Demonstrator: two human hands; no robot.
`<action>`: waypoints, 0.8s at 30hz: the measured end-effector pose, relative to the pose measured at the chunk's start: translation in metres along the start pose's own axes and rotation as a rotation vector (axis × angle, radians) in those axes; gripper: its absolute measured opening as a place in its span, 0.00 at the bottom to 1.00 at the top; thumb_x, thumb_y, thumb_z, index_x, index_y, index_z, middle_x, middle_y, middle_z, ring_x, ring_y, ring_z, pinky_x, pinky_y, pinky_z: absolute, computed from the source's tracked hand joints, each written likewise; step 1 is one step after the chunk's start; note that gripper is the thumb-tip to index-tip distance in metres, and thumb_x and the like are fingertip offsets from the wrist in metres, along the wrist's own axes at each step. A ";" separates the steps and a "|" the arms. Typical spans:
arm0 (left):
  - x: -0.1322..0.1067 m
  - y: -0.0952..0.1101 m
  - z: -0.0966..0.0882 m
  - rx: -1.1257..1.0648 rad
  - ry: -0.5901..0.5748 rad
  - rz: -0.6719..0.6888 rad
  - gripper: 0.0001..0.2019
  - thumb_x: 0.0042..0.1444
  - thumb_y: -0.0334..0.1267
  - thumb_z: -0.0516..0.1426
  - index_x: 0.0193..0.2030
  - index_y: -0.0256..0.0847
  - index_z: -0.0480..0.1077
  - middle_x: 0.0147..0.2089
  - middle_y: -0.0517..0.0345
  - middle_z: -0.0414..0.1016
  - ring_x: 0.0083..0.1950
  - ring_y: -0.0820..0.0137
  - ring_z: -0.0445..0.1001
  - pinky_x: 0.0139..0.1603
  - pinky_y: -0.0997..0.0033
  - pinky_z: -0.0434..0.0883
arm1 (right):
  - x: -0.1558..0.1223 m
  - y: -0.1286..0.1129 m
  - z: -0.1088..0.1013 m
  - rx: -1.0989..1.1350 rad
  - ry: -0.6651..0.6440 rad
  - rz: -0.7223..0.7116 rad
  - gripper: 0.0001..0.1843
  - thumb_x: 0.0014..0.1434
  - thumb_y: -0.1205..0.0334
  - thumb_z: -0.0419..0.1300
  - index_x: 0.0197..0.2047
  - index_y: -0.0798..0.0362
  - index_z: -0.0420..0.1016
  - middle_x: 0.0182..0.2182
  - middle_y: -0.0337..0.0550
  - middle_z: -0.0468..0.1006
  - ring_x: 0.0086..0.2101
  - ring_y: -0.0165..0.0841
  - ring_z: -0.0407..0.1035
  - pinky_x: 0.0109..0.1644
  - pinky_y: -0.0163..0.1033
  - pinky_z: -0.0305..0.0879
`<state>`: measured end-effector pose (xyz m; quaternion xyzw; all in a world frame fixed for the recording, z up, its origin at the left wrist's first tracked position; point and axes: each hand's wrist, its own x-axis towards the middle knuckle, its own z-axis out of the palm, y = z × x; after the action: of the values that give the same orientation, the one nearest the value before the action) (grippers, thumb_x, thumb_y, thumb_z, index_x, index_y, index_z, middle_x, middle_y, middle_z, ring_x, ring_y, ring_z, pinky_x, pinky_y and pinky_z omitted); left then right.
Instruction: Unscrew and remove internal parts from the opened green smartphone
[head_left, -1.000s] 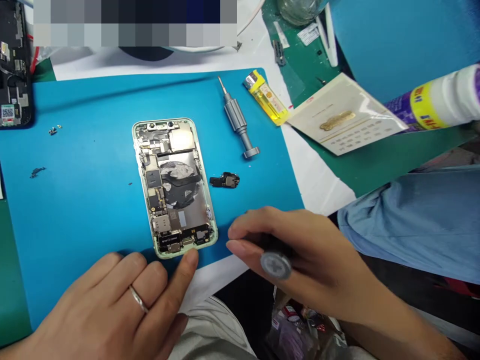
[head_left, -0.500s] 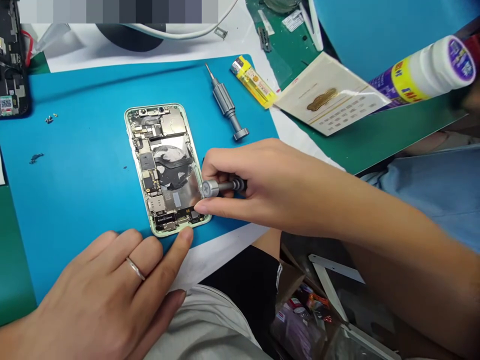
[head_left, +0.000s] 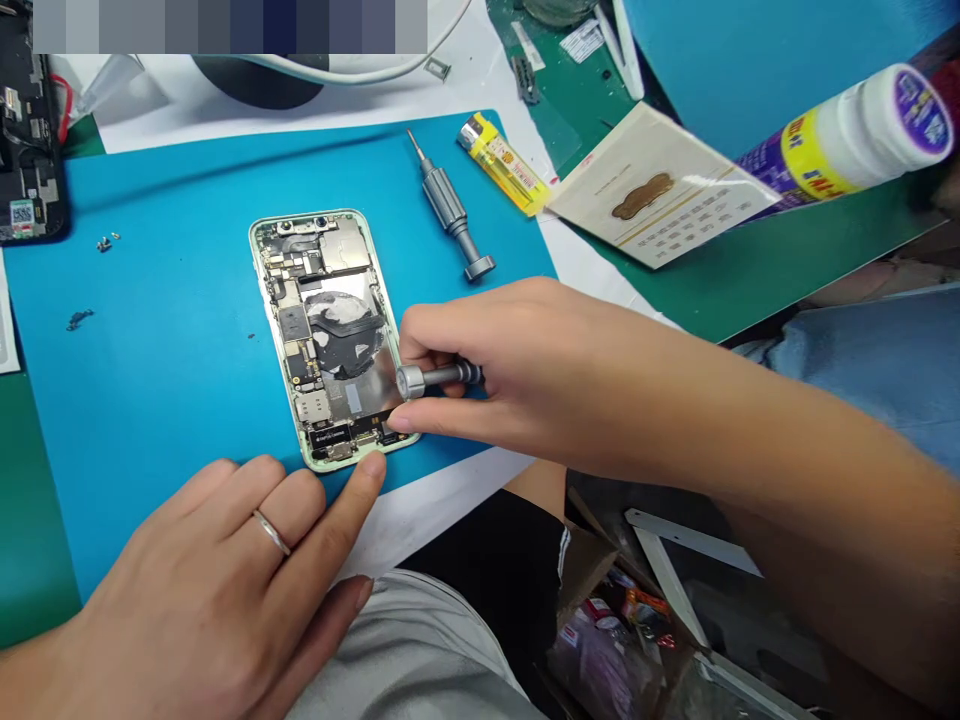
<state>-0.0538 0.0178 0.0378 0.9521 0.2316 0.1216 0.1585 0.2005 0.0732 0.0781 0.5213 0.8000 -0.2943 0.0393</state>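
Observation:
An opened smartphone (head_left: 349,390) with a pale green frame lies on the blue mat, its circuit boards and bare inner shell showing. My left hand (head_left: 225,580), a ring on one finger, rests in front of it. The index finger stretches out to the phone's bottom edge, the other fingers are bent, and nothing shows in them. My right hand (head_left: 480,365) is closed around a small grey screwdriver (head_left: 442,376), which lies sideways in the grip with its round end cap over the phone's right edge. My right thumb tip is at the phone's lower right corner. The screwdriver's tip is hidden.
A second screwdriver (head_left: 450,210) and a yellow lighter (head_left: 504,165) lie behind my right hand. Tiny screws (head_left: 104,244) and dark bits (head_left: 79,319) sit at left. A printed card (head_left: 652,190) leans near a white-capped bottle (head_left: 847,140). Another phone part (head_left: 30,130) is at far left.
The view has shifted slightly. The screwdriver in my right hand has turned a little, and its end cap sits slightly farther left. My left hand and the phone keep their places.

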 end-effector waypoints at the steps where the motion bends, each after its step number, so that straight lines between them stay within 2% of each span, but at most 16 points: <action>1: 0.000 0.000 0.000 0.002 -0.004 0.001 0.24 0.75 0.38 0.50 0.72 0.28 0.62 0.40 0.54 0.69 0.38 0.62 0.61 0.36 0.57 0.54 | 0.000 0.000 0.000 -0.004 -0.002 0.000 0.23 0.60 0.61 0.73 0.29 0.49 0.60 0.24 0.31 0.64 0.26 0.28 0.55 0.30 0.37 0.45; 11: -0.002 0.000 -0.001 -0.004 -0.006 -0.008 0.23 0.76 0.38 0.50 0.73 0.29 0.62 0.40 0.54 0.70 0.38 0.62 0.62 0.37 0.58 0.56 | -0.004 0.003 0.000 0.074 0.006 -0.045 0.23 0.63 0.65 0.69 0.29 0.49 0.56 0.24 0.31 0.64 0.26 0.27 0.55 0.31 0.38 0.46; 17: -0.002 0.001 -0.001 0.004 -0.012 -0.002 0.24 0.75 0.38 0.51 0.73 0.29 0.62 0.40 0.54 0.71 0.38 0.62 0.62 0.36 0.58 0.56 | -0.006 0.002 -0.001 0.101 0.006 -0.073 0.19 0.66 0.67 0.63 0.30 0.49 0.56 0.26 0.32 0.66 0.26 0.28 0.56 0.30 0.38 0.46; 24: -0.002 0.000 -0.001 -0.005 -0.009 -0.006 0.24 0.75 0.39 0.51 0.72 0.31 0.63 0.39 0.54 0.71 0.37 0.61 0.63 0.36 0.58 0.56 | -0.006 -0.001 -0.002 0.082 -0.005 -0.039 0.20 0.65 0.66 0.63 0.29 0.49 0.55 0.26 0.32 0.66 0.26 0.29 0.56 0.31 0.38 0.47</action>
<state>-0.0561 0.0173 0.0381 0.9515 0.2334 0.1174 0.1624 0.2031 0.0690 0.0822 0.5061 0.7972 -0.3289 0.0141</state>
